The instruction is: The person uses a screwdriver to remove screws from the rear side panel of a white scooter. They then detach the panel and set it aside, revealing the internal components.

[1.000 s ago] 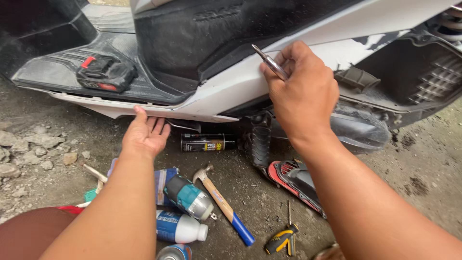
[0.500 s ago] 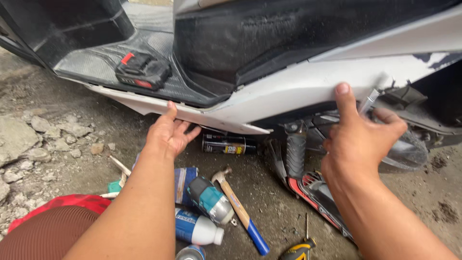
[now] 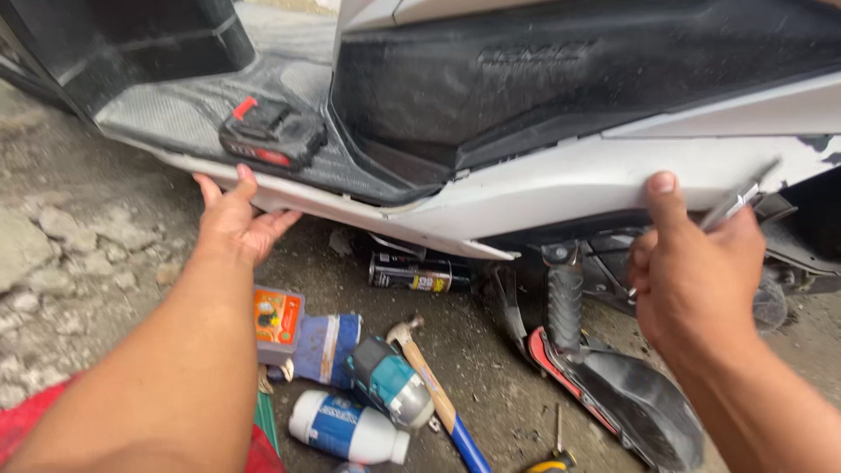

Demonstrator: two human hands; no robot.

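Left hand (image 3: pixel 235 219) slid forward, palm spread under the white side panel (image 3: pixel 561 188); right hand (image 3: pixel 696 276) dropped lower, thumb on its edge, fingers pinching a screwdriver (image 3: pixel 740 200); looks like the panel's being worked loose.

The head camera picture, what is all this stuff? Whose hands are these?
The camera sits on a person's head and looks down, so both arms are that person's own. They are beside a scooter with a white side panel. The left hand touches the panel's lower edge. The right hand presses its thumb on the panel and has a grip on a thin metal tool. A black and red battery pack lies on the footboard. On the dirt ground lie a hammer, a teal power tool, a white bottle and a black spray can.
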